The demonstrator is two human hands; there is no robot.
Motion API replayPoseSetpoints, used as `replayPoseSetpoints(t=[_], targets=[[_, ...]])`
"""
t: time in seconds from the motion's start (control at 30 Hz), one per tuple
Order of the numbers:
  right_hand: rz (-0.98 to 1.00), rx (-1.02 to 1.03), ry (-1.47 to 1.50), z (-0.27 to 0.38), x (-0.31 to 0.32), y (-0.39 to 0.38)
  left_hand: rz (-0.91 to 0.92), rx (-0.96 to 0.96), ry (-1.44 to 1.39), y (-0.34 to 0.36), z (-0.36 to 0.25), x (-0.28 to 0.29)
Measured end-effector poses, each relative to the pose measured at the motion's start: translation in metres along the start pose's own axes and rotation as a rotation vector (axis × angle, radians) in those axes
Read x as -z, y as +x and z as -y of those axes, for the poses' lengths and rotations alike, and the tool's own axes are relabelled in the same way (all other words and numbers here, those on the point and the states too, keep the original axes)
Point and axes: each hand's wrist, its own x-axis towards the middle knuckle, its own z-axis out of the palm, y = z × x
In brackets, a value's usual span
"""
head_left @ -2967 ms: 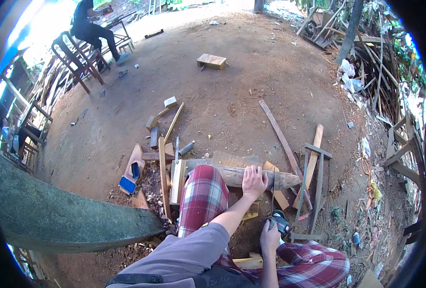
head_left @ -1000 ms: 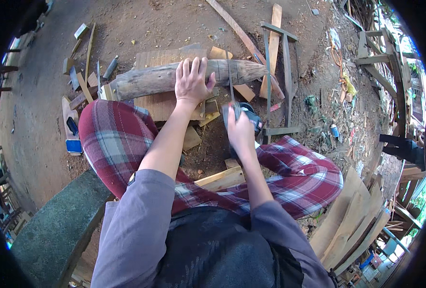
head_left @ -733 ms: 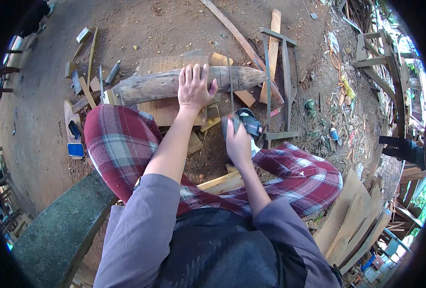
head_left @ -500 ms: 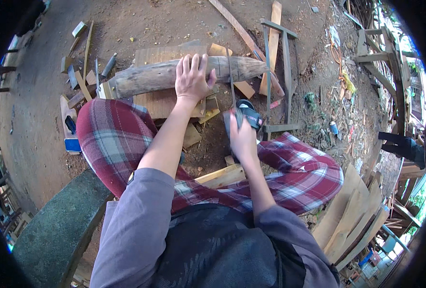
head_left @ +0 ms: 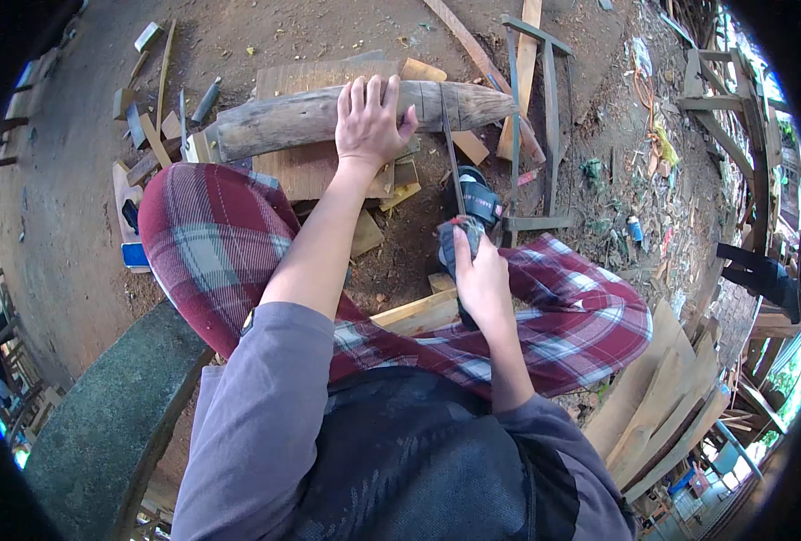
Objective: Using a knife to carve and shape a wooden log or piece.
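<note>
A weathered, pointed log lies crosswise in front of me, its tapered end toward the right. My left hand presses on its middle, fingers over the far side and thumb apart. My right hand is closed round the dark, wrapped-looking handle of a handsaw. The narrow blade runs away from me to the log, its far part against the wood near the tapered end. Dark lines cross the log there. How deep the blade sits cannot be made out.
A flat wooden block lies under the log. Beyond my sandalled right foot, a wooden frame saw rests on the ground. Offcuts lie at the left, boards at the lower right. A green curved surface is at lower left.
My right hand has drawn the handsaw back toward me and slightly right. The left hand keeps its place on the log, while the whole view has shifted a little.
</note>
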Motion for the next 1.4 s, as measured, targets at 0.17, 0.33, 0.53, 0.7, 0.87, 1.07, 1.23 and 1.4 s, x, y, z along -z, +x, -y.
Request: replayPoseSetpoints(t=[0.17,0.33,0.53,0.7,0.87,1.07,1.23,1.4], targets=[[-0.022,0.024,-0.012,0.032,-0.007,0.072,0.012,-0.015,0.021,0.000,-0.001,-0.004],[-0.024,0.023,-0.087,0.043,-0.005,0.097,0.000,-0.021,0.024,-0.002,-0.001,-0.005],[0.096,-0.052,-0.079,0.033,0.034,0.010,-0.022,-0.036,0.020,-0.003,0.004,-0.004],[0.098,-0.058,-0.133,0.040,0.022,0.068,-0.028,-0.051,0.016,0.000,-0.002,-0.005],[0.036,0.010,-0.161,0.059,0.011,0.100,-0.003,-0.041,0.015,0.000,-0.003,-0.003],[0.101,-0.078,-0.216,0.049,0.037,0.004,-0.010,-0.026,0.050,-0.005,0.004,-0.005],[0.058,-0.002,-0.122,0.051,0.015,0.062,0.005,-0.030,0.023,-0.001,0.002,-0.003],[-0.019,0.038,-0.155,0.063,0.007,0.108,-0.091,-0.081,0.004,-0.001,0.001,-0.009]])
